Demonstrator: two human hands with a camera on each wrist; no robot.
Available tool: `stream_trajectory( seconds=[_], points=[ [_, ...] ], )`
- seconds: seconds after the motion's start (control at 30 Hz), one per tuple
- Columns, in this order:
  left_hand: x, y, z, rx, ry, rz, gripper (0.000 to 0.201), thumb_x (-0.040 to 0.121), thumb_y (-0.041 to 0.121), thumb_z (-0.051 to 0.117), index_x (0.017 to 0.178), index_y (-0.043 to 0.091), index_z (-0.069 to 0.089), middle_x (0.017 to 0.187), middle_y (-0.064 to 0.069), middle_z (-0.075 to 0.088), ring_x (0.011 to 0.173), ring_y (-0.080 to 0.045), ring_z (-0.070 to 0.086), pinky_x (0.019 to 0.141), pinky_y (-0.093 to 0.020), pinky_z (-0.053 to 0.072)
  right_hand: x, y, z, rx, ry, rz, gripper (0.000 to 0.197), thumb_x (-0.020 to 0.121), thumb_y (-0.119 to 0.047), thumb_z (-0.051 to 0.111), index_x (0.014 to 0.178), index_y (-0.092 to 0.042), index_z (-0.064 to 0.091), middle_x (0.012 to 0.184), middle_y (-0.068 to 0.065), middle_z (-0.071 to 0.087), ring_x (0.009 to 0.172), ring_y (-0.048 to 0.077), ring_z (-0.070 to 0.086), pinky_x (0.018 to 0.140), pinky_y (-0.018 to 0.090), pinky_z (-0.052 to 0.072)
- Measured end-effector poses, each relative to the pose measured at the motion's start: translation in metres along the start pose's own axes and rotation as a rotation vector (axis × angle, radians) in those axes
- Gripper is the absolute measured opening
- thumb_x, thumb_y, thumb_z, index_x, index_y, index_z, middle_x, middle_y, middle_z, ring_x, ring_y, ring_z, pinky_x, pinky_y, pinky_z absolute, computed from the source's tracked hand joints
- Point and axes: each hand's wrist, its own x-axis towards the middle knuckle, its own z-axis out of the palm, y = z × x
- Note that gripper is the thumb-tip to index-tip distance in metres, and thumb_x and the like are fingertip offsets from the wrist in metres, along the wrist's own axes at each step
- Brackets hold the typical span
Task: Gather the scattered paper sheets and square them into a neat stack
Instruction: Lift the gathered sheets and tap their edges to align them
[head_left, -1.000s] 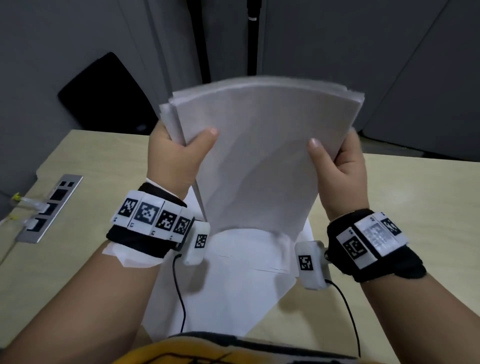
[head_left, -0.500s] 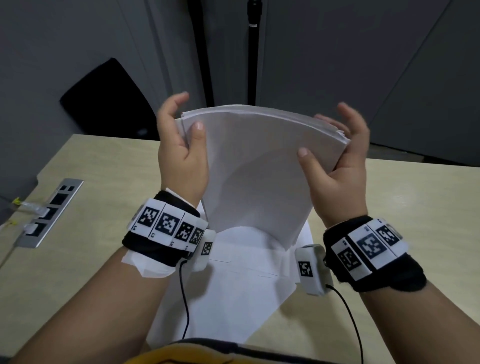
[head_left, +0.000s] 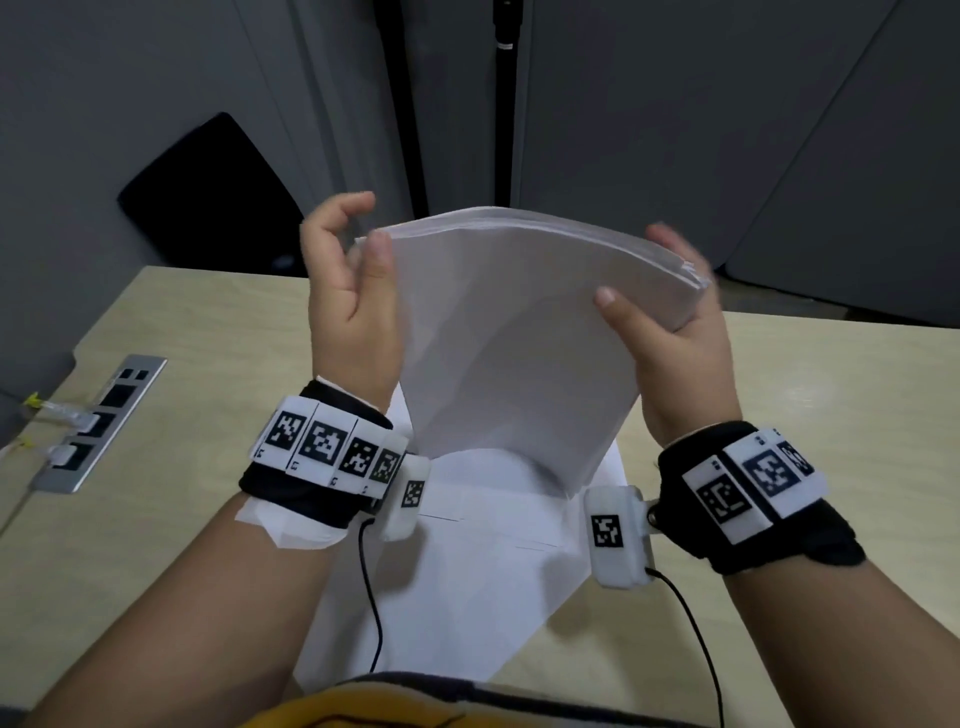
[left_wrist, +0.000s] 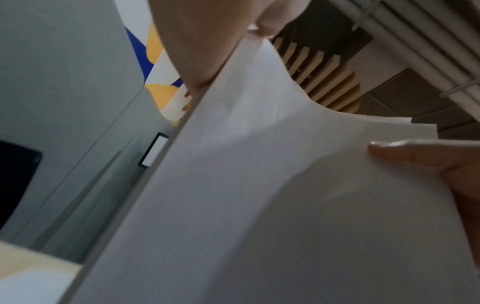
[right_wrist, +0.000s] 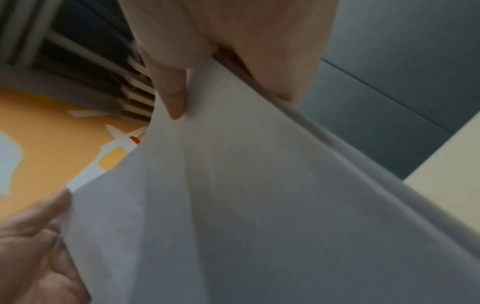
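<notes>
squaring up since a second ago, the paper stack (head_left: 509, 332) stands lower over loose sheets (head_left: 467, 597) by the near edge of the worktop (head_left: 182, 519), right hand (head_left: 675, 364) pinching it, left hand (head_left: 353, 312) loosened, only its thumb touching.

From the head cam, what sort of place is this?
Probably an office or meeting room: a pale wood desk with a recessed socket panel that has cables plugged in, grey partition panels behind it, and a paper stack being handled.
</notes>
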Motion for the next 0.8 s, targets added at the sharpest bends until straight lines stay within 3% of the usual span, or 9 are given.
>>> stream_trajectory(
  seconds=[0.07,0.13,0.23,0.3,0.4,0.5,0.6,0.7,0.8],
  points=[
    [-0.007,-0.009,-0.004,-0.083,-0.109,-0.161,0.034,0.091,0.018,0.061,0.121,0.016,0.043,0.103,0.017,0.06,0.085,0.007,0.06,0.076,-0.015,0.049,0.0,0.01,0.0,-0.077,-0.049,0.129,0.024,0.08,-0.015,0.074,0.103,-0.02,0.069,0.106,0.005,0.072,0.1,0.023,0.068,0.093,0.051,0.052],
    [-0.013,-0.019,-0.006,-0.038,-0.177,-0.347,0.047,0.074,0.032,0.075,0.114,0.017,0.057,0.101,0.006,0.068,0.092,-0.008,0.067,0.08,-0.029,0.055,-0.002,0.014,0.002,-0.196,-0.077,0.165,0.004,0.084,-0.014,0.071,0.084,-0.018,0.072,0.095,0.007,0.073,0.094,0.025,0.069,0.089,0.053,0.052],
    [-0.014,-0.023,-0.009,0.0,-0.13,-0.403,0.028,0.08,0.024,0.072,0.103,0.01,0.064,0.09,0.004,0.071,0.082,-0.009,0.069,0.075,-0.03,0.054,-0.003,0.007,0.005,-0.176,-0.078,0.123,0.008,0.085,-0.018,0.072,0.078,-0.016,0.071,0.088,0.007,0.071,0.086,0.022,0.066,0.086,0.049,0.053],
    [-0.007,-0.016,-0.011,-0.062,-0.089,-0.327,0.016,0.088,0.014,0.065,0.103,0.017,0.061,0.092,0.008,0.07,0.085,-0.004,0.068,0.076,-0.024,0.053,-0.003,-0.003,0.004,-0.148,-0.056,0.034,0.009,0.084,-0.019,0.073,0.076,-0.015,0.071,0.085,0.005,0.07,0.083,0.018,0.065,0.08,0.044,0.055],
    [0.003,-0.011,-0.016,-0.057,-0.109,-0.209,0.042,0.084,0.007,0.064,0.119,0.023,0.048,0.107,0.007,0.065,0.098,-0.006,0.064,0.087,-0.031,0.053,0.0,-0.01,0.002,-0.217,-0.062,-0.032,0.015,0.086,-0.02,0.071,0.071,-0.02,0.067,0.077,-0.002,0.067,0.076,0.011,0.061,0.07,0.031,0.052],
    [0.011,-0.009,-0.022,0.292,-0.083,-0.066,0.083,0.074,0.011,0.071,0.144,0.023,0.027,0.143,0.0,0.042,0.13,-0.01,0.044,0.109,-0.039,0.039,0.001,-0.008,0.002,-0.39,-0.109,-0.134,0.027,0.09,-0.019,0.066,0.065,-0.029,0.061,0.062,-0.023,0.06,0.056,-0.007,0.05,0.06,0.015,0.043],
    [0.011,0.008,-0.019,0.778,-0.287,0.246,0.089,0.069,0.038,0.072,0.147,0.032,0.029,0.156,0.0,0.023,0.147,-0.019,0.017,0.116,-0.055,0.018,-0.004,-0.008,0.011,-0.601,-0.259,-0.345,0.02,0.092,-0.019,0.064,0.081,-0.035,0.061,0.064,-0.042,0.054,0.061,-0.018,0.05,0.055,0.004,0.034],
    [0.01,0.017,-0.008,0.825,-0.529,0.357,0.063,0.073,0.043,0.071,0.131,0.036,0.049,0.142,0.011,0.048,0.139,-0.016,0.034,0.112,-0.063,0.018,-0.005,-0.011,0.022,-0.713,-0.348,-0.506,0.032,0.093,-0.021,0.061,0.084,-0.045,0.042,0.07,-0.043,0.051,0.062,-0.015,0.048,0.056,0.006,0.032],
    [0.013,0.011,-0.006,0.58,-0.577,0.34,0.024,0.083,0.026,0.068,0.106,0.029,0.062,0.102,0.014,0.066,0.096,-0.012,0.062,0.094,-0.039,0.045,-0.003,-0.006,0.021,-0.71,-0.313,-0.464,0.022,0.09,-0.023,0.063,0.077,-0.036,0.052,0.063,-0.03,0.055,0.062,-0.005,0.048,0.059,0.013,0.035]
  ],
)
